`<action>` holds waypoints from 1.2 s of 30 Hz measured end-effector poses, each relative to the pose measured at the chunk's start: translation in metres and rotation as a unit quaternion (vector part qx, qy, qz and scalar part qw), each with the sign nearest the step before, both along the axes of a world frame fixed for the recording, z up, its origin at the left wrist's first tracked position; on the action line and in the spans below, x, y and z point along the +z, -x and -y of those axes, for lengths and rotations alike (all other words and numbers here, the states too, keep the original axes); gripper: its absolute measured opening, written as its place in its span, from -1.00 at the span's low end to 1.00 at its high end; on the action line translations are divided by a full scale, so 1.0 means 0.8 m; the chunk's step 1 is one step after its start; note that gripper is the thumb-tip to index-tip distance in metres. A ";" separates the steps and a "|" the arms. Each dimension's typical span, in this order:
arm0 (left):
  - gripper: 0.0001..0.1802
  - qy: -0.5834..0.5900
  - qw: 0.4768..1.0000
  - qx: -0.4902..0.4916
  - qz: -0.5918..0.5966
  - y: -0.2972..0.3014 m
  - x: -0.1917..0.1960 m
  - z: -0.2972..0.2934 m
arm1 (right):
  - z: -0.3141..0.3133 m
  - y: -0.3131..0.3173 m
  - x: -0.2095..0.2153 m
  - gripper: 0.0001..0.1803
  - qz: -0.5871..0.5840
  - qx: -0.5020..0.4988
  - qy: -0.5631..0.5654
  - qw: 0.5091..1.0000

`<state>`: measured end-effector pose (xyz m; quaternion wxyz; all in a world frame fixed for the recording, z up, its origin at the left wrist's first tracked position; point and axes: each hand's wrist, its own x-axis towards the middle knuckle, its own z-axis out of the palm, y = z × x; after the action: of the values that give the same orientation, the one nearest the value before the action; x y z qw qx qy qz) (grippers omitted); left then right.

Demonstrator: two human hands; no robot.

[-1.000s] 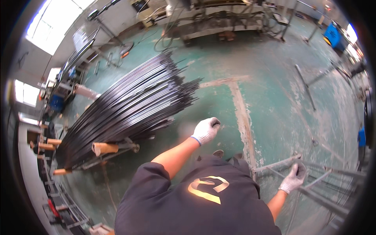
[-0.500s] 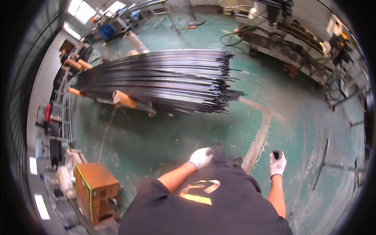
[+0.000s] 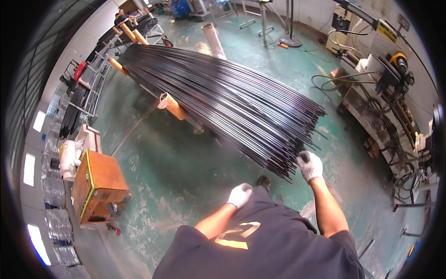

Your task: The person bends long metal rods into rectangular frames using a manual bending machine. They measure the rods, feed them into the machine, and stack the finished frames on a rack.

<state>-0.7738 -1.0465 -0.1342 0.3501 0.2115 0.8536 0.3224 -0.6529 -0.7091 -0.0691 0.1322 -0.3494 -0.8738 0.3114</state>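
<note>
A long bundle of thin black rods fans out toward me, its loose uneven ends at the near right. My right hand, in a white glove with dark fingertips, is right beside those ends. Its fingers are curled; whether they touch or hold a rod is hidden. My left hand, also in a white glove, is closed in front of my waist, away from the rods, with nothing visible in it.
Upright brown cardboard tubes stand along the bundle's side. A wooden cabinet is at the left. On the right stands a long machine bench with hoses. A pedestal base is on the green floor at the back. Another person sits far left.
My view has turned left and the rods' ends are now closer. My right hand has moved forward, from open floor to beside the ends. My left hand stays closed at my waist.
</note>
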 end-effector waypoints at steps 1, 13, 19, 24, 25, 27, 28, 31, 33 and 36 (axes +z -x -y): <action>-0.62 -0.005 1.000 0.000 -0.011 0.019 0.000 -0.010 | -0.015 0.033 -0.006 -0.70 0.018 0.018 -0.015 1.000; -0.71 0.022 0.952 0.289 -0.099 0.109 0.033 0.011 | -0.125 0.256 -0.144 -0.70 0.236 0.197 -0.144 0.941; -0.83 0.020 0.875 0.482 -0.036 -0.045 -0.089 0.036 | -0.197 0.291 -0.062 -0.71 0.193 0.238 0.000 0.952; -0.69 0.127 0.919 0.373 -0.020 -0.130 -0.048 -0.084 | -0.323 0.281 0.039 -0.61 0.074 0.160 0.336 0.925; -0.70 0.131 0.927 0.352 -0.004 -0.130 -0.037 -0.101 | -0.343 0.284 0.051 -0.63 0.063 0.179 0.379 0.906; -0.70 0.131 0.937 0.322 0.005 -0.117 -0.007 -0.130 | -0.361 0.281 0.080 -0.65 0.024 0.202 0.426 0.882; -0.70 0.129 0.941 0.312 -0.002 -0.101 0.014 -0.142 | -0.371 0.277 0.104 -0.65 0.028 0.212 0.458 0.863; -0.67 0.106 0.938 0.329 -0.019 -0.065 0.037 -0.159 | -0.379 0.285 0.130 -0.63 0.004 0.214 0.555 0.804; -0.67 0.068 0.926 0.369 -0.031 -0.046 0.031 -0.166 | -0.378 0.285 0.151 -0.62 -0.007 0.228 0.589 0.775; -0.67 0.056 0.935 0.344 -0.068 -0.008 0.073 -0.200 | -0.367 0.280 0.182 -0.62 -0.032 0.233 0.632 0.739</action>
<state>-0.7674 -0.8863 -0.0758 0.1706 -0.0937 0.9126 0.3595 -0.8770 -0.4152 0.0761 -0.1675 -0.1281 -0.5256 0.8242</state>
